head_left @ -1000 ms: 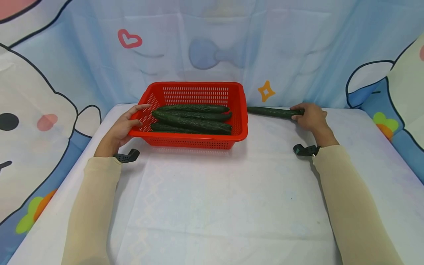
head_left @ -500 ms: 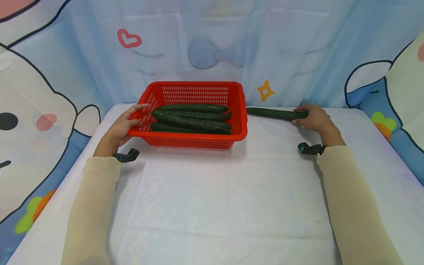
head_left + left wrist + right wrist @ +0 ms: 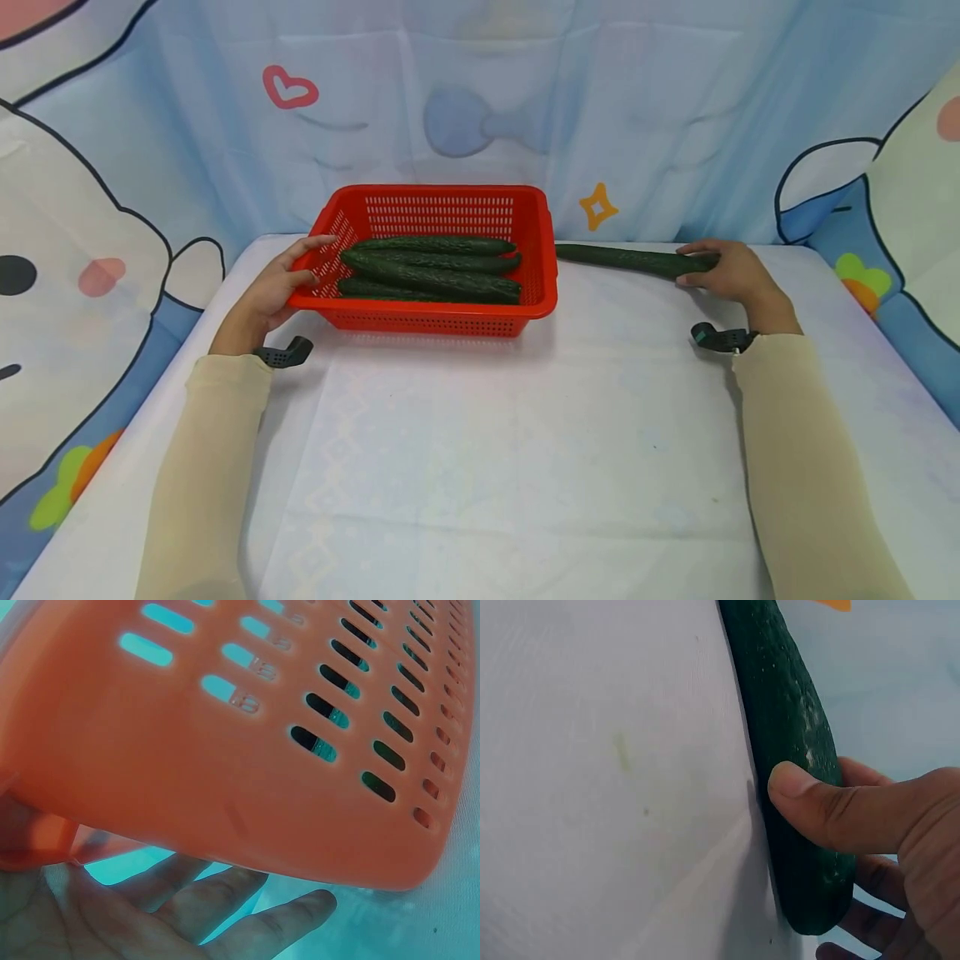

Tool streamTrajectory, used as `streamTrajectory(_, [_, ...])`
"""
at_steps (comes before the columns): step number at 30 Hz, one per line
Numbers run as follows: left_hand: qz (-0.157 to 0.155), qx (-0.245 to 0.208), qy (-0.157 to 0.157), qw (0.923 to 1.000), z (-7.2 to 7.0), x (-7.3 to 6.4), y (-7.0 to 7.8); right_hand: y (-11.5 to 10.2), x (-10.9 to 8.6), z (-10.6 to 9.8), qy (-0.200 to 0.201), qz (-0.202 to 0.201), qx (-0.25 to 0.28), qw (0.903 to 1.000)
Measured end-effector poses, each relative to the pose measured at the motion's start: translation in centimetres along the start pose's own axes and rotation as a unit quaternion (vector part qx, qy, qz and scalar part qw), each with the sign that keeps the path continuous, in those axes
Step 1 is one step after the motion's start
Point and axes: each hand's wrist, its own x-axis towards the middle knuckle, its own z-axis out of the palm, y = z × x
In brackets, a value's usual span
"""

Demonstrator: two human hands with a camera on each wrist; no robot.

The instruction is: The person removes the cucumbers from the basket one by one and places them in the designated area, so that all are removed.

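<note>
A red plastic basket (image 3: 427, 318) with slotted walls stands at the back of the table, with several dark green cucumbers (image 3: 442, 275) lying lengthwise in it. At its left end my left hand (image 3: 272, 292) holds the rim; in the left wrist view, fingers (image 3: 262, 930) stretch out below the orange-looking rim. Another cucumber (image 3: 630, 258) lies on the cloth to the right of the basket, its left end hidden behind the basket. My right hand (image 3: 731, 271) grips its right end, thumb (image 3: 817, 806) on the near side and the other fingers behind.
White cloth (image 3: 487, 450) covers the table. Close behind the basket hangs a pale blue printed curtain (image 3: 660, 100), which also runs down both sides. Each wrist wears a small black camera (image 3: 285, 353).
My right hand has moved to the right, and the cucumber in it has slid along, showing more of its length beside the basket. The left hand and basket stay where they were.
</note>
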Motion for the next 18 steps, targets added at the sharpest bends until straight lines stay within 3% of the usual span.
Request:
streamTrajectory(11, [0.002,-0.007,0.003,1.0000,-0.02,-0.02,-0.12,0.03,0.32,0.53,0.009,-0.010,-0.018,0.9998])
streamTrajectory(18, [0.008,-0.011,-0.002,0.9999,0.00,0.07,-0.19,0.14,0.54,0.86,0.041,-0.022,-0.020,0.9987])
